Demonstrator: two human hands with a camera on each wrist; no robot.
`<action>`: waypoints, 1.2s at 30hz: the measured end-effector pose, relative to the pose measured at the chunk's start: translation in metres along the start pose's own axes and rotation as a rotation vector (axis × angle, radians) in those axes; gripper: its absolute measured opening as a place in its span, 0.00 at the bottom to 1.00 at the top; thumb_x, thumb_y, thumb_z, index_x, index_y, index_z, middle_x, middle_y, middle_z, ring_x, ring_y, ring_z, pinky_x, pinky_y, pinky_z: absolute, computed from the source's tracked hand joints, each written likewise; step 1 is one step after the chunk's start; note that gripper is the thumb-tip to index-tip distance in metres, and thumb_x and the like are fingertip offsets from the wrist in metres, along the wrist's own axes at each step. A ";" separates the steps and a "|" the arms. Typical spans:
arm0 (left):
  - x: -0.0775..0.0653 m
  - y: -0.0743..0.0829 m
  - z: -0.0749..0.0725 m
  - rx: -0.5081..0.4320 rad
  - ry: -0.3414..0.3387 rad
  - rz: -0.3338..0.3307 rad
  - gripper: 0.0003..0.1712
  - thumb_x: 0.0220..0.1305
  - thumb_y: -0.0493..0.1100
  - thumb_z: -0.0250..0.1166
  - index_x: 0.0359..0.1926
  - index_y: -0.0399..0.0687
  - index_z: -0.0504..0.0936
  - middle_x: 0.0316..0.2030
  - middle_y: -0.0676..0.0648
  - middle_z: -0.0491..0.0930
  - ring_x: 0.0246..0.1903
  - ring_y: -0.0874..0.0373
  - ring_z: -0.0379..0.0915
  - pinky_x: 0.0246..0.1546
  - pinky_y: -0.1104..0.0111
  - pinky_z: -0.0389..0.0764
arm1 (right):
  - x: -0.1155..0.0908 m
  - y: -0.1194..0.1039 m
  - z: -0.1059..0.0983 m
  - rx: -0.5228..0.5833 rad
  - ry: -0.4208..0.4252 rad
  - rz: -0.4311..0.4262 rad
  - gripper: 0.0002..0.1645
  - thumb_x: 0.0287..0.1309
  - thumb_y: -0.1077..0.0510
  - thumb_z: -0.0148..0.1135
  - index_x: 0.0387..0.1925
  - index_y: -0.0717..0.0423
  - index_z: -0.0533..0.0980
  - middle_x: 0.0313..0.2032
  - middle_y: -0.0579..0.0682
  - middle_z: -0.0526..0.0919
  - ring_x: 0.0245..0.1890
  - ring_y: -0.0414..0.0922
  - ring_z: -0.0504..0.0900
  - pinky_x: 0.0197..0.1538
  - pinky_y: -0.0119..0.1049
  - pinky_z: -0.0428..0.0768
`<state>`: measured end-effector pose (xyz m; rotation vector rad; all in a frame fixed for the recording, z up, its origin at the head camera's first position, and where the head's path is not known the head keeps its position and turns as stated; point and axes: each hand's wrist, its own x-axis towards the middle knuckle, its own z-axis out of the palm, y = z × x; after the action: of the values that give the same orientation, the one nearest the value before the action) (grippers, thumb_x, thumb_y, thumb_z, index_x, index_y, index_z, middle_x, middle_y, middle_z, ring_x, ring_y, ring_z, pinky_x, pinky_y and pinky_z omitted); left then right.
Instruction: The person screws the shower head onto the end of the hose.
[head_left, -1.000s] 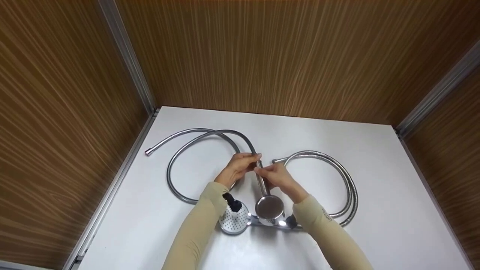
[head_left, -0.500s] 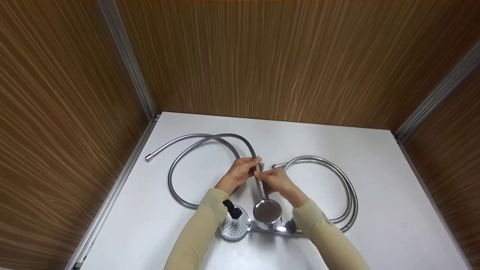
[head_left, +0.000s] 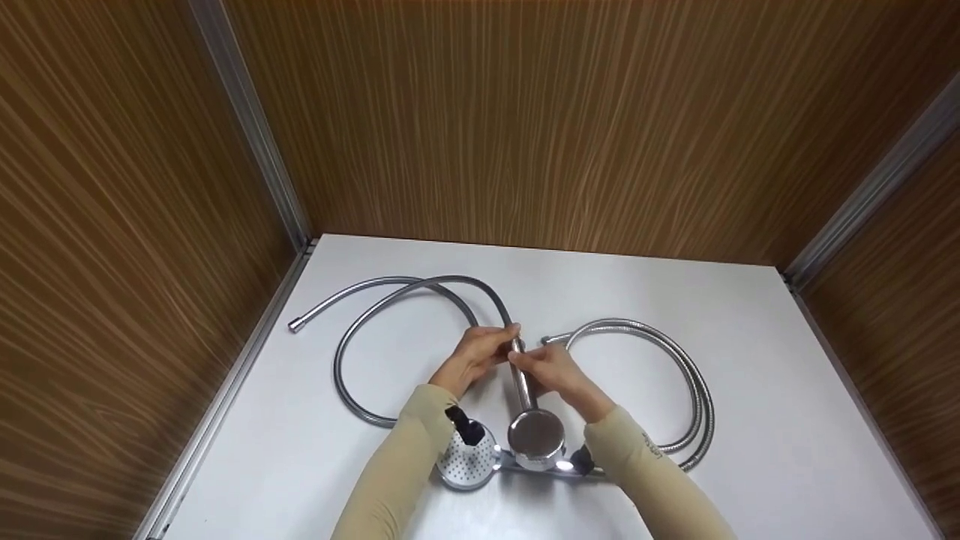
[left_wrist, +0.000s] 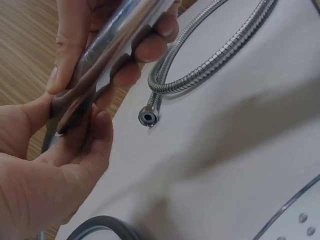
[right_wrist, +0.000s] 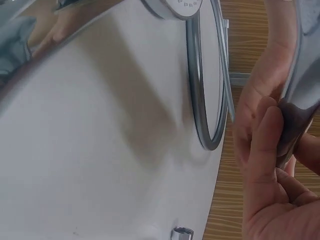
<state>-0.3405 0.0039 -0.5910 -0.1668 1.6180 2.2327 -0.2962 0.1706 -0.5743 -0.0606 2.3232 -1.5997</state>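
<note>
Both hands meet at the handle of a chrome hand shower (head_left: 524, 382), held above the table with its round head toward the person. My left hand (head_left: 480, 352) pinches the top end of the handle, where a smooth grey shower hose (head_left: 491, 295) joins it. My right hand (head_left: 555, 371) grips the handle just below, with thumb and fingers around it. In the left wrist view, fingers of both hands wrap the shiny handle (left_wrist: 112, 55) and hide much of the joint. Under the held head lies a second hand shower (head_left: 466, 461), its perforated face up, partly covered by the left wrist.
A ribbed metal hose (head_left: 701, 382) lies coiled on the right, its loose end nut (left_wrist: 148, 116) near the right hand. The grey hose loops left to a free end fitting (head_left: 297, 325). Wood-grain panels (head_left: 525, 120) wall in the white table (head_left: 247, 465).
The head view has tilted, so the whole scene sits lower in it. Both hands stay at the handle joint, with only slight finger shifts.
</note>
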 end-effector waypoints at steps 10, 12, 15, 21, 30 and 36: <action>0.005 -0.001 0.002 -0.054 -0.053 0.019 0.12 0.76 0.40 0.64 0.38 0.35 0.86 0.26 0.50 0.88 0.30 0.61 0.84 0.38 0.71 0.85 | 0.005 -0.001 -0.004 0.080 -0.031 0.038 0.18 0.70 0.50 0.66 0.31 0.60 0.86 0.17 0.42 0.74 0.20 0.39 0.76 0.26 0.34 0.83; 0.006 -0.002 0.003 -0.059 -0.059 0.021 0.13 0.77 0.40 0.63 0.33 0.40 0.86 0.26 0.50 0.87 0.29 0.62 0.84 0.38 0.71 0.84 | 0.005 0.000 -0.005 0.079 -0.034 0.038 0.18 0.70 0.49 0.66 0.31 0.60 0.86 0.17 0.42 0.75 0.21 0.38 0.76 0.27 0.34 0.84; 0.007 -0.002 0.002 -0.064 -0.069 0.020 0.14 0.77 0.40 0.63 0.31 0.43 0.85 0.26 0.50 0.88 0.29 0.62 0.84 0.38 0.71 0.85 | 0.005 0.000 -0.006 0.082 -0.044 0.037 0.19 0.71 0.49 0.66 0.32 0.60 0.86 0.18 0.42 0.75 0.22 0.39 0.77 0.28 0.35 0.84; 0.008 -0.003 0.001 -0.051 -0.084 0.033 0.13 0.78 0.42 0.62 0.35 0.41 0.86 0.28 0.49 0.88 0.31 0.60 0.85 0.40 0.70 0.86 | 0.007 0.002 -0.007 0.085 -0.060 0.032 0.21 0.71 0.47 0.65 0.38 0.64 0.86 0.21 0.44 0.78 0.24 0.40 0.79 0.29 0.36 0.84; 0.010 -0.009 -0.001 -0.071 -0.029 -0.022 0.13 0.77 0.43 0.64 0.39 0.38 0.86 0.28 0.50 0.87 0.31 0.62 0.84 0.38 0.71 0.86 | 0.012 0.009 -0.002 0.100 -0.069 0.062 0.24 0.73 0.48 0.63 0.47 0.69 0.85 0.25 0.46 0.82 0.27 0.41 0.81 0.33 0.36 0.85; 0.013 -0.014 -0.006 -0.023 -0.019 -0.017 0.14 0.77 0.43 0.64 0.43 0.34 0.87 0.28 0.51 0.86 0.29 0.62 0.83 0.36 0.71 0.85 | 0.017 0.017 0.001 0.072 -0.078 0.059 0.26 0.74 0.46 0.62 0.46 0.68 0.84 0.25 0.46 0.79 0.27 0.41 0.80 0.32 0.36 0.84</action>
<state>-0.3477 0.0055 -0.6098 -0.1644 1.5759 2.2345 -0.3094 0.1724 -0.5939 -0.0369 2.1864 -1.6205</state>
